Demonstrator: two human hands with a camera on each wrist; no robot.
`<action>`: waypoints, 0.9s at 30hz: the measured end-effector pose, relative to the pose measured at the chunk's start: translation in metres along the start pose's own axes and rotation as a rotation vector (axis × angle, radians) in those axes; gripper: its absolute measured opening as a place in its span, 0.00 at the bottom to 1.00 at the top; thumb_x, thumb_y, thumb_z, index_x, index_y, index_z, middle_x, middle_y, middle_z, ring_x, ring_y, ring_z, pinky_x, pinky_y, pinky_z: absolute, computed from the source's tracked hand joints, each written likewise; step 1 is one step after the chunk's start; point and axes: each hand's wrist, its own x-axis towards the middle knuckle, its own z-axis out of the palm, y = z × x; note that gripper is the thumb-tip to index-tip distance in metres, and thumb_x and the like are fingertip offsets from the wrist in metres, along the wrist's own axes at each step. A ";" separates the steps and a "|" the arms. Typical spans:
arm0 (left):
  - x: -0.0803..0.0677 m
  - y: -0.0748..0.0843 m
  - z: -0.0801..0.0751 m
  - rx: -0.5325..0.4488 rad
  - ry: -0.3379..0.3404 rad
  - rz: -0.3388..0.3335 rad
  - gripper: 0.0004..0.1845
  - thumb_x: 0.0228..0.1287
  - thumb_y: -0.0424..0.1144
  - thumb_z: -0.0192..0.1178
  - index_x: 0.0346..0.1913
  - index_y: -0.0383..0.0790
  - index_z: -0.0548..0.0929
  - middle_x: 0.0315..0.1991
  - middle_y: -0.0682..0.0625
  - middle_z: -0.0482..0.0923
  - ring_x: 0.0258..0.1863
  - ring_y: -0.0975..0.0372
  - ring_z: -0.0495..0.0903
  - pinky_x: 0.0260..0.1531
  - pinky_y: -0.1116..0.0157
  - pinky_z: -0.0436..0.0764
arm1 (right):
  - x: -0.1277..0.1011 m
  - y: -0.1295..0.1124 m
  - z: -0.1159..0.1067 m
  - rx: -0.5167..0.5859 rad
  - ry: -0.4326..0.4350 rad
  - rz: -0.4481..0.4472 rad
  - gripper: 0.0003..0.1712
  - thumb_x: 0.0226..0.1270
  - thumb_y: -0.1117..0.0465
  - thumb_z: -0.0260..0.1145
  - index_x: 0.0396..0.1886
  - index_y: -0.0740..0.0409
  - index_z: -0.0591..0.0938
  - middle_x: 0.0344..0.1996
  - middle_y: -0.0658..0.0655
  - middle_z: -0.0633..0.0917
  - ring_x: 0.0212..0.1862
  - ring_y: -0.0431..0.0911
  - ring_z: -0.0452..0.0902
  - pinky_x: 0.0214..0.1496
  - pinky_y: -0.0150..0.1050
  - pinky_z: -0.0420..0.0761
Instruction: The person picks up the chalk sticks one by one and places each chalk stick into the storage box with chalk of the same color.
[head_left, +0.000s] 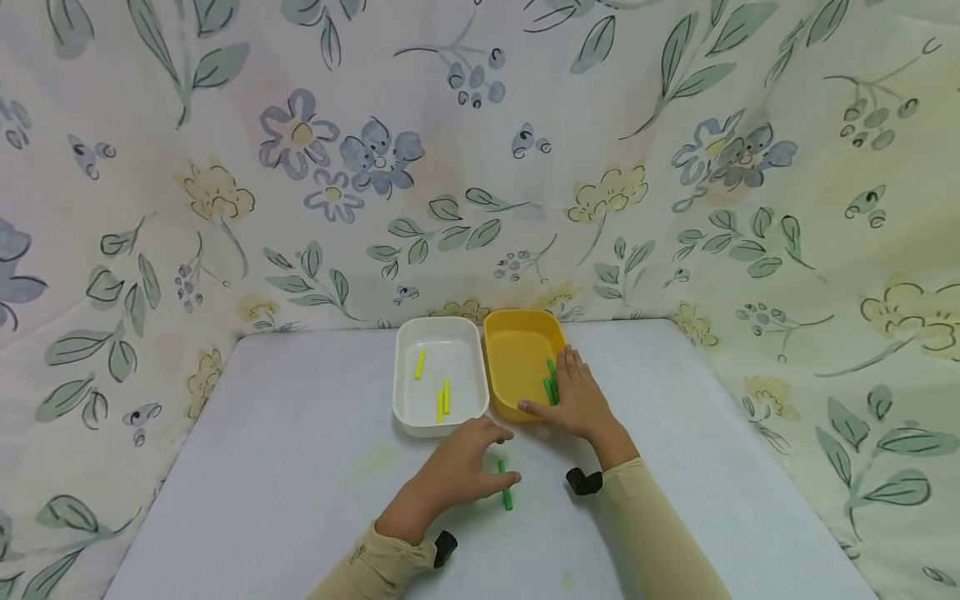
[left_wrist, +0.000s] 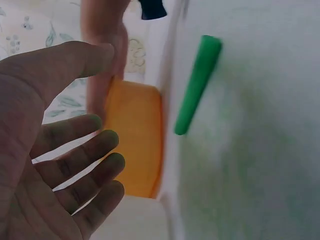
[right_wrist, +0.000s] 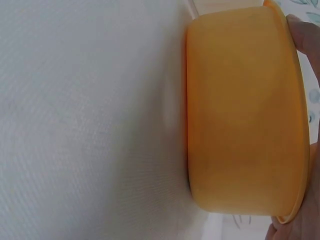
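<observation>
A green stick (head_left: 506, 487), looking like chalk, lies on the white cloth close to my left hand (head_left: 459, 468). That hand hovers with thumb and fingers spread apart; in the left wrist view its palm (left_wrist: 55, 175) holds nothing, and the green stick (left_wrist: 198, 85) is beyond the thumb. My right hand (head_left: 581, 404) rests at the near right corner of the yellow tray (head_left: 517, 325), fingers straight along its right side, thumb at the front rim. Several green sticks (head_left: 551, 390) lie inside that tray, partly hidden by the hand. The right wrist view shows the tray's outer wall (right_wrist: 245, 110).
Left of the yellow tray stands a white tray (head_left: 405, 408) with 3 yellow sticks (head_left: 440, 406) in it. White cloth (head_left: 285, 467) covers the table, with faint yellow and green smudges. A floral curtain (head_left: 450, 167) rises behind the table's back edge.
</observation>
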 end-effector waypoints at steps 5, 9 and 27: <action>-0.006 -0.005 0.010 0.048 -0.011 -0.023 0.35 0.59 0.61 0.77 0.63 0.43 0.86 0.57 0.52 0.84 0.58 0.60 0.81 0.61 0.57 0.82 | 0.000 0.002 0.001 0.002 0.000 -0.004 0.82 0.56 0.13 0.60 0.86 0.68 0.39 0.87 0.67 0.39 0.88 0.61 0.34 0.88 0.60 0.45; -0.010 -0.005 0.015 0.081 -0.013 -0.047 0.39 0.53 0.63 0.80 0.62 0.42 0.87 0.57 0.52 0.83 0.57 0.60 0.79 0.60 0.57 0.82 | 0.000 0.002 0.002 -0.006 -0.002 -0.005 0.82 0.56 0.13 0.59 0.86 0.68 0.38 0.87 0.67 0.39 0.88 0.61 0.34 0.88 0.59 0.45; -0.012 -0.007 0.027 0.221 -0.015 -0.047 0.43 0.45 0.69 0.81 0.58 0.41 0.89 0.49 0.54 0.83 0.47 0.62 0.76 0.49 0.62 0.81 | 0.004 0.005 0.005 -0.026 0.007 -0.012 0.83 0.55 0.11 0.57 0.86 0.68 0.39 0.87 0.67 0.39 0.88 0.60 0.34 0.88 0.58 0.44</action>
